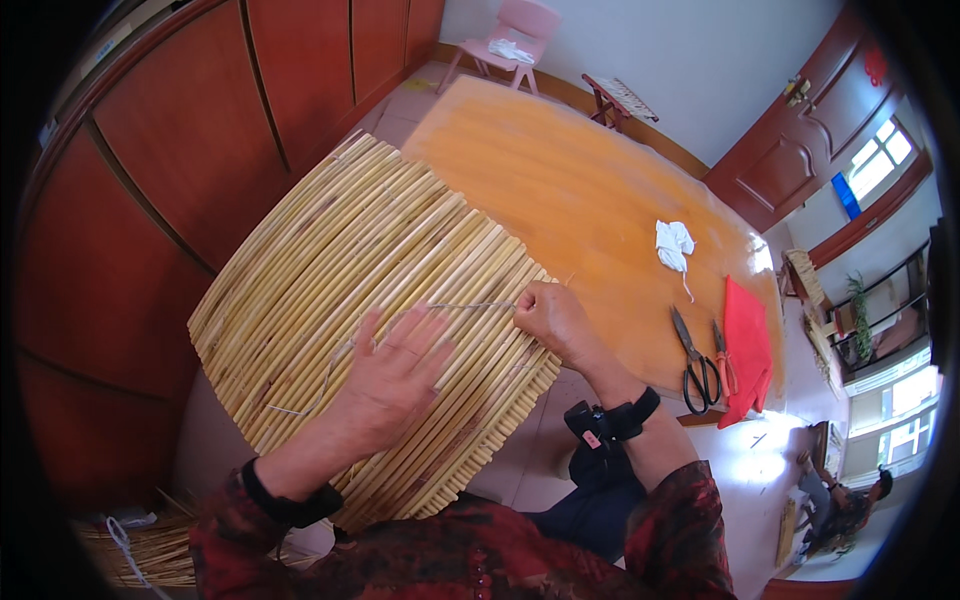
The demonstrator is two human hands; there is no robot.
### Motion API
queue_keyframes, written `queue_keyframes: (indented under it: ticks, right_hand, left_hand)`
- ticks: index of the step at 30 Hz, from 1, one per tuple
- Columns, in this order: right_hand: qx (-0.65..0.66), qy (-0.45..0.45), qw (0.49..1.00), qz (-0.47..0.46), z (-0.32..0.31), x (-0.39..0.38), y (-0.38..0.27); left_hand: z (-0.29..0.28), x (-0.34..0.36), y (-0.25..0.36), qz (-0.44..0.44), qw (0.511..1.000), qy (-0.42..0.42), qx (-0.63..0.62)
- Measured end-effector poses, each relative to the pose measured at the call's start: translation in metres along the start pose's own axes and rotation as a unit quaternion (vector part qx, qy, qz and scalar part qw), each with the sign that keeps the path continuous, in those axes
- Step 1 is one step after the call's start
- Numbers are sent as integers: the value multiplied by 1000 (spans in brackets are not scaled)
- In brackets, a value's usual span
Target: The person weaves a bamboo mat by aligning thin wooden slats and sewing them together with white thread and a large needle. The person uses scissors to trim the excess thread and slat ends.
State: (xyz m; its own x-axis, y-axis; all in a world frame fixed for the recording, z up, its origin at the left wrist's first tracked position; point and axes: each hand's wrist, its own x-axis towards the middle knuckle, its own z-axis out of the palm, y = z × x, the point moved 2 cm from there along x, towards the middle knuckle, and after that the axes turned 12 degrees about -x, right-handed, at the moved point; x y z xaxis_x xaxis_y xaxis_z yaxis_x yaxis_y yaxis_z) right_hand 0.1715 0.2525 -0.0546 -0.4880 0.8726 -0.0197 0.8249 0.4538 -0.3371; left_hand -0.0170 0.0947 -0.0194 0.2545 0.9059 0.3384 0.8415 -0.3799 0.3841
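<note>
A mat of pale yellow reed stalks, laid side by side, slants across my lap and over the table's near left corner. My right hand is closed at the mat's right edge, pinching a thin grey cord. From there the cord runs left across the stalks and passes behind my left hand's fingers. Its loose end curls on the mat farther left. My left hand is held over the middle of the mat with fingers spread, slightly blurred; whether it touches the cord I cannot tell.
On the orange wooden table lie black-handled scissors, red-handled pliers, a red cloth and a crumpled white cloth. Red-brown cabinets stand at left. Loose stalks lie lower left. Another person sits far right.
</note>
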Motion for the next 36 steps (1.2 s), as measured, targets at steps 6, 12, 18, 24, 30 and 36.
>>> queue_keyframes:
  ticks: [6, 12, 18, 24, 30, 36]
  right_hand:
    - [202, -148, 963, 96, -3, 4, -3]
    - [102, -15, 995, 13, 0, -16, -11]
    - [-126, 73, 989, -11, 7, -11, -23]
    - [71, -50, 995, 47, -3, 1, -8]
    - [29, -86, 996, 19, -3, 6, -7]
    - [132, -112, 983, 66, -1, 6, 1]
  left_hand:
    - [65, 12, 3, 60, 995, -70, -35]
    - [69, 11, 0, 47, 993, -82, -73]
    - [69, 10, -2, 50, 993, -75, -77]
    - [72, 11, -3, 51, 991, -68, -100]
    - [74, 10, -4, 48, 991, -63, -111]
    - [75, 10, -4, 47, 990, -71, -111]
